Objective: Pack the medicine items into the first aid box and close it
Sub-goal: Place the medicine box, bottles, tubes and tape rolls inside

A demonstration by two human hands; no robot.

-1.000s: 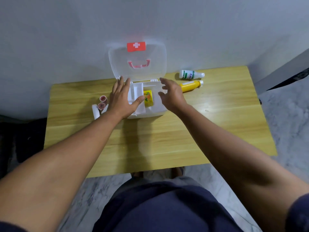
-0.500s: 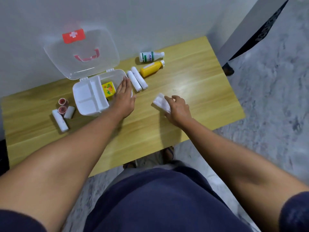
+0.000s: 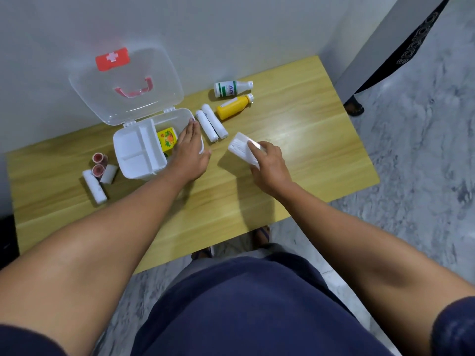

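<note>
Lifting since half a second ago, right hand [image 3: 270,163] fingers closed on white gauze pack [image 3: 241,149] at 3 o'clock of open first aid box [image 3: 138,155], left hand [image 3: 190,152] flat, empty on its rim: next item starts boxward.

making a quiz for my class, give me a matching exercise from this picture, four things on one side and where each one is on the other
Things:
1. yellow box
2. white packet
3. yellow bottle
4. left hand

Places:
A. lying on the table beside the white bottle
B. inside the open first aid box
C. resting on the right edge of the first aid box
D. held in the right hand

Pairs: 1-B, 2-D, 3-A, 4-C
</note>
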